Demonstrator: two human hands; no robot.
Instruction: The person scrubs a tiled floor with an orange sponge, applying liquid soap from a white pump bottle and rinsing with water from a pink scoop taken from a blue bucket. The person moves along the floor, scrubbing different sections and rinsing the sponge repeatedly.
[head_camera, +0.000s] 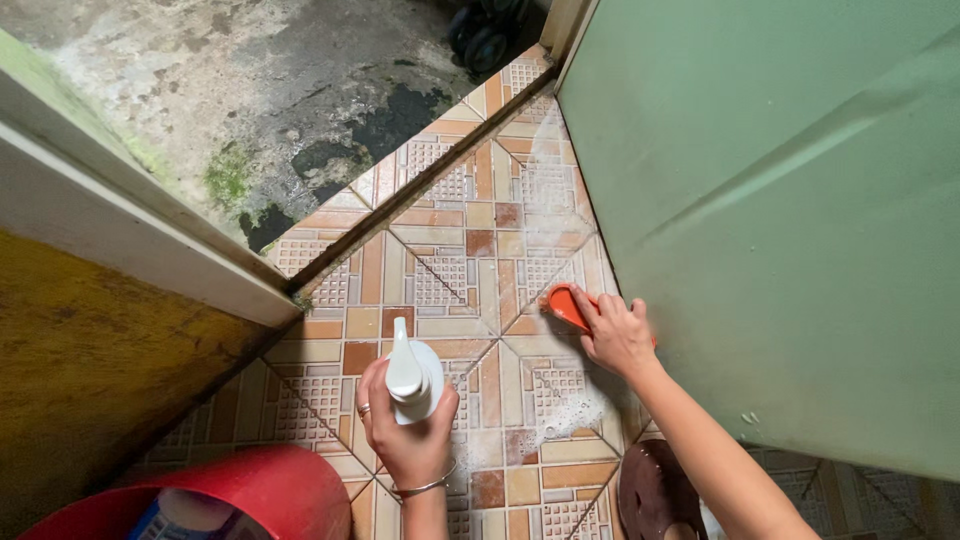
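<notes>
Head view. Left hand (408, 432) clamped around white plastic spray bottle (413, 372), nozzle pointing away from the body. Right hand (617, 335), well apart from the left, closed on orange plastic scrub brush (567, 303), pressed to patterned orange-and-cream floor tiles (470, 250) beside green metal door (780, 200). White foam (565, 415) on tiles between the hands. Red plastic bucket (270, 490) near left wrist.

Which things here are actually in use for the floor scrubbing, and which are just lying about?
In use:
left hand holding white spray bottle
right hand pressing orange scrub brush
soapy tiled floor

Lying about:
red bucket
dark round stool
green door
</notes>
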